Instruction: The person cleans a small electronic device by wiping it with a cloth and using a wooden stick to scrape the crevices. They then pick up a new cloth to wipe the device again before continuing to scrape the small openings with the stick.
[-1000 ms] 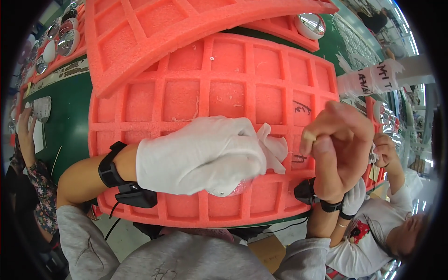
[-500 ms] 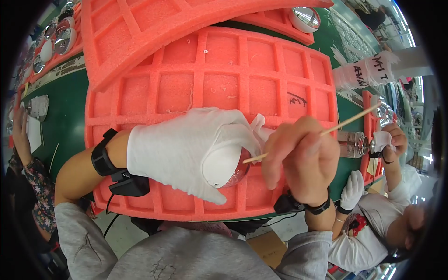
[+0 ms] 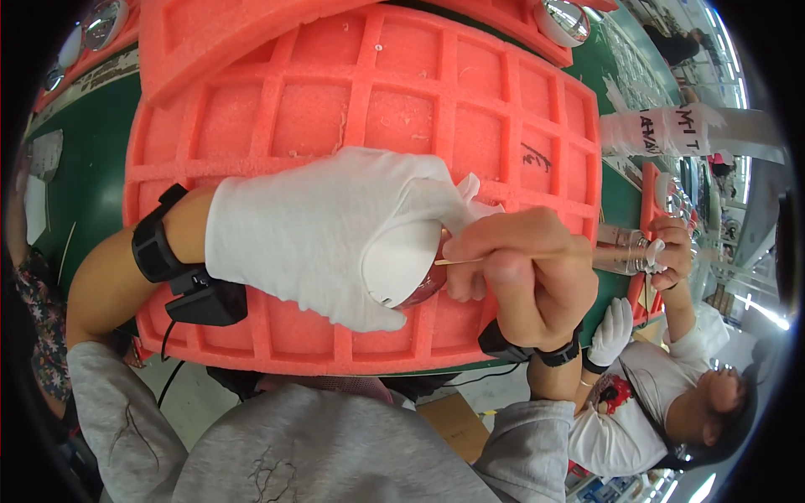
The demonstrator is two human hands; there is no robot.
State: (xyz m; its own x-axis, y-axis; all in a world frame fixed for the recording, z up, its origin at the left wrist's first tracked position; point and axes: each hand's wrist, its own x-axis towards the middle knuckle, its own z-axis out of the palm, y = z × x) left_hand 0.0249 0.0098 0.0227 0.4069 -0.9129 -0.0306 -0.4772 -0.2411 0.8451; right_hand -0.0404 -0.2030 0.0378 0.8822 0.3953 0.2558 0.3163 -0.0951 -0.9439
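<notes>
My left hand (image 3: pixel 310 239), in a white glove, is wrapped round a round housing (image 3: pixel 401 258) with a smooth white shell. Its glossy clear or mirrored side, reflecting red, is turned toward my right hand. Bare, my right hand (image 3: pixel 537 277) pinches a thin wooden stick (image 3: pixel 459 261), whose tip meets the glossy side close to the white rim. A crumpled white tissue or cloth (image 3: pixel 475 198) pokes out between the two hands; what grips it is hidden. Both hands are above a red foam tray (image 3: pixel 359 142) with square pockets.
Another red foam piece (image 3: pixel 201 38) overlaps the tray at upper left. A mirrored dome (image 3: pixel 563 22) sits at the far right. To the right are a wrapped post (image 3: pixel 662 131), a clear jar (image 3: pixel 619 251) and a co-worker's bare hand (image 3: pixel 673 245) and gloved hand (image 3: pixel 610 332).
My right hand has closed in on the housing and turned, its fingers now against the glossy side. The view has shifted, so the tray appears higher. The co-worker's bare hand has moved to the jar.
</notes>
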